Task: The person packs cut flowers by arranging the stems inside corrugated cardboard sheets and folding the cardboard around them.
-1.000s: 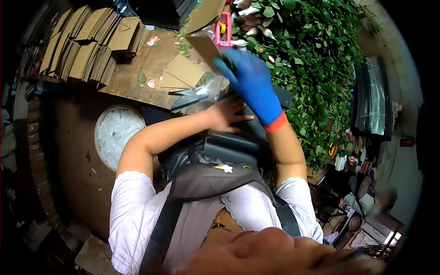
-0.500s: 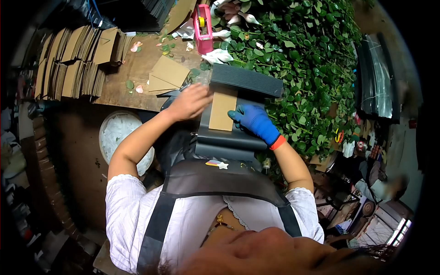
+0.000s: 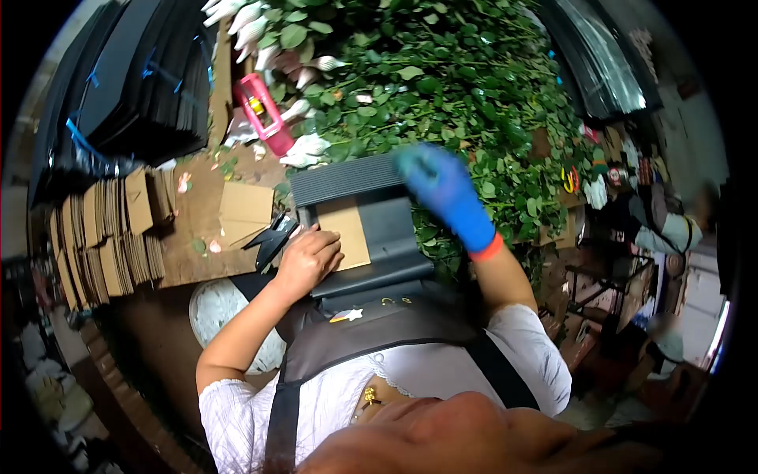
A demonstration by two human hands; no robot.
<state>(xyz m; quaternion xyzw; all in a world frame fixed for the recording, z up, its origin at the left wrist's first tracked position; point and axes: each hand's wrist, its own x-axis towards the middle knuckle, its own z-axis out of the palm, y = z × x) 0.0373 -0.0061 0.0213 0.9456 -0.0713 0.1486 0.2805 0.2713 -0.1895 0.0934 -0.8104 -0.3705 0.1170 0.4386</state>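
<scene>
A tan cardboard piece (image 3: 345, 229) lies on a smooth black sheet (image 3: 391, 229) in front of the black apron. My bare left hand (image 3: 309, 261) rests on the cardboard's left edge, its fingers fairly flat and close together. Along the far side of the sheet runs a black ribbed strip (image 3: 347, 180). My right hand (image 3: 438, 178), in a blue glove with green fingertips, is over the strip's right end, beside the leafy stems. Motion smears its fingers, so whether it holds anything is unclear. A black stapler-like tool (image 3: 276, 237) lies just beyond my left hand.
Loose cardboard pieces (image 3: 246, 204) and a pink tape dispenser (image 3: 263, 114) are on the wooden table (image 3: 188, 251). Leafy green stems (image 3: 410, 87) are heaped across the far side. Cardboard stacks (image 3: 110, 237) and black sheets (image 3: 150, 71) stand at left. A white tub (image 3: 207, 312) sits below.
My right hand has left the cardboard and moved up to the ribbed strip's right end. My left hand has come down onto the cardboard's left edge. The view has swung right.
</scene>
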